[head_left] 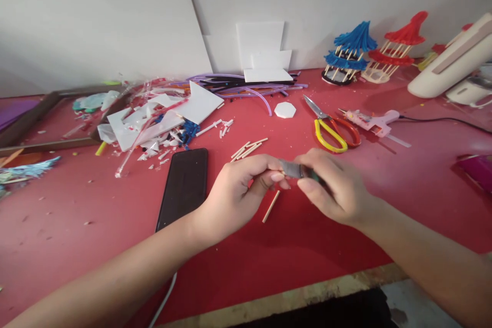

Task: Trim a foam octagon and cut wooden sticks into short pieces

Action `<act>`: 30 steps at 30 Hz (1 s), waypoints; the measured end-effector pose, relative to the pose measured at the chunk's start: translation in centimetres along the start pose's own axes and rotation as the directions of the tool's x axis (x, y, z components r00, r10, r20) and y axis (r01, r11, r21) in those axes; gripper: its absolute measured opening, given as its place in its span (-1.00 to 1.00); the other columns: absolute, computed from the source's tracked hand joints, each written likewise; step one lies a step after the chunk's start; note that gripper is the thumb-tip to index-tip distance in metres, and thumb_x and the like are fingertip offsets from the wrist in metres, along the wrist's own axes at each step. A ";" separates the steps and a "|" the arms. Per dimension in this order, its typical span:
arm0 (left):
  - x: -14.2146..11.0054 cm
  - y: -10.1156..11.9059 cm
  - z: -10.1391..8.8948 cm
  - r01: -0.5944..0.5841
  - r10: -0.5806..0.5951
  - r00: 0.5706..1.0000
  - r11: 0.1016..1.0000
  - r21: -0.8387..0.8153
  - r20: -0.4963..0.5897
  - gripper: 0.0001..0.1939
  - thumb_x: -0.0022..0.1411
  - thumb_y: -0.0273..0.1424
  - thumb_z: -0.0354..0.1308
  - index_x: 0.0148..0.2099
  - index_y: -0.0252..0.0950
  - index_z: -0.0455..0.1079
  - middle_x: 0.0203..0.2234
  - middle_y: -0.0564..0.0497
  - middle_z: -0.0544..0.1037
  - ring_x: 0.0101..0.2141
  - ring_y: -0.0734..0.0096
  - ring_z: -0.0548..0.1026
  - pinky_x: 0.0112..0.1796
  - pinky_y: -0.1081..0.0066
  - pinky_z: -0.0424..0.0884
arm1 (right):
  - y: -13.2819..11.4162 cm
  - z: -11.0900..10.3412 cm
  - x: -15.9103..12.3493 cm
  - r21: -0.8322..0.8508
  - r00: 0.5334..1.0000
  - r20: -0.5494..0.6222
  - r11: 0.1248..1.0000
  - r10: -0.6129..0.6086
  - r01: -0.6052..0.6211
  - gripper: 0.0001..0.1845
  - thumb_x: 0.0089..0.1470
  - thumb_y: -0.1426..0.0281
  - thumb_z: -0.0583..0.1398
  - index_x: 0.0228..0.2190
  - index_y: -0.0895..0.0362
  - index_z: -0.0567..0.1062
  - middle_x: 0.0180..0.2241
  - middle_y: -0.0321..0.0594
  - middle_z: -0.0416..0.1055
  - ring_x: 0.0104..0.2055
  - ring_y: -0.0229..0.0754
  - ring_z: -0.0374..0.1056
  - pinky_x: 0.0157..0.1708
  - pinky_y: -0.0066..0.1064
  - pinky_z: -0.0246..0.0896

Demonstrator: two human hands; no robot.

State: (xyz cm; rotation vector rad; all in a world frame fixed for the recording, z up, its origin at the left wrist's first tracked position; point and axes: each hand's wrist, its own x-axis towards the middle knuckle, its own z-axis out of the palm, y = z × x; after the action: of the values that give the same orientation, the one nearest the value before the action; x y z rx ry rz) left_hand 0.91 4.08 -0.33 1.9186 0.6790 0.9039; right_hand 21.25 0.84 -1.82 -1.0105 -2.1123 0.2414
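Note:
My right hand (338, 184) is closed round the dark handle of a small knife, its short grey blade (292, 169) pointing left. Against that blade, my left hand (246, 189) is pinched on a thin wooden stick; only a pale bit of the stick shows between the fingertips. Below the hands lies a cut wooden stick (271, 206) on the red table. Several more short wooden sticks (248, 149) rest just beyond my left hand. A white octagonal piece (285, 109) lies flat farther back.
Left of my hands is a black phone (182, 184). Scissors (326, 125) and a pink glue gun (374, 122) lie at right. Blue (348, 54) and red (397, 48) roofed models stand behind. White scraps (154, 118) and pipe cleaners (230, 85) clutter the back left.

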 end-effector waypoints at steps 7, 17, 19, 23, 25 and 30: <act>0.0 0.2 -0.1 -0.004 0.003 1.000 0.999 0.053 0.030 -0.83 0.30 -0.58 0.03 -0.27 -0.31 0.43 -0.39 0.01 0.59 -0.36 0.50 0.53 -0.28 0.52 0.44 | -0.4 0.3 -0.5 0.030 0.998 0.059 1.000 0.003 -0.004 -0.67 0.27 0.17 0.03 -0.44 0.12 0.23 -0.53 -0.36 0.13 -0.52 -0.34 0.02 -0.54 -0.45 -0.04; 0.0 0.3 0.0 -0.001 -0.001 0.999 0.999 0.044 0.037 -0.79 0.23 -0.67 0.04 -0.27 -0.31 0.42 -0.37 0.02 0.59 -0.34 0.49 0.53 -0.24 0.51 0.45 | -0.7 0.4 -0.5 0.043 0.999 0.050 0.999 -0.008 0.005 -0.67 0.27 0.17 0.05 -0.44 0.13 0.24 -0.52 -0.37 0.11 -0.52 -0.35 0.01 -0.54 -0.46 -0.05; -0.1 0.2 0.0 -0.008 0.006 0.999 0.999 0.040 0.041 -0.79 0.23 -0.67 0.04 -0.27 -0.31 0.43 -0.37 0.02 0.59 -0.33 0.49 0.54 -0.23 0.51 0.45 | -0.6 0.4 -0.5 0.042 0.999 0.046 0.999 -0.007 0.005 -0.67 0.27 0.17 0.05 -0.44 0.13 0.24 -0.52 -0.37 0.11 -0.52 -0.35 0.00 -0.54 -0.46 -0.06; -0.1 0.2 0.0 -0.018 0.016 0.999 0.999 0.038 0.040 -0.80 0.25 -0.64 0.02 -0.26 -0.31 0.43 -0.37 0.01 0.59 -0.34 0.48 0.54 -0.25 0.49 0.46 | -0.6 0.4 -0.5 0.051 0.999 0.053 0.999 0.001 -0.003 -0.68 0.26 0.18 0.05 -0.44 0.12 0.24 -0.52 -0.37 0.10 -0.53 -0.35 -0.01 -0.54 -0.46 -0.06; -0.1 0.1 0.0 -0.012 0.011 0.999 0.999 0.035 0.037 -0.80 0.25 -0.63 0.02 -0.26 -0.31 0.43 -0.37 0.01 0.60 -0.35 0.47 0.54 -0.26 0.49 0.46 | -0.6 0.4 -0.5 0.053 0.998 0.057 0.999 0.005 -0.008 -0.69 0.26 0.19 0.06 -0.44 0.12 0.25 -0.52 -0.37 0.10 -0.52 -0.35 -0.01 -0.54 -0.45 -0.06; -0.1 0.1 0.0 -0.005 0.004 0.999 0.999 0.034 0.036 -0.81 0.24 -0.64 0.03 -0.26 -0.32 0.42 -0.39 0.02 0.58 -0.37 0.51 0.53 -0.27 0.52 0.45 | -0.7 0.4 -0.5 0.085 0.998 0.060 0.996 0.019 -0.024 -0.69 0.26 0.19 0.06 -0.44 0.12 0.23 -0.53 -0.38 0.10 -0.53 -0.35 0.00 -0.55 -0.46 -0.08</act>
State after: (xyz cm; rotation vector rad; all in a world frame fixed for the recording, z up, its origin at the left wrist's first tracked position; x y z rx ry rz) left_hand 0.92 3.95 -0.27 1.9629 0.6727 0.8637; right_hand 20.73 0.10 -2.09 -0.9868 -2.1261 0.3732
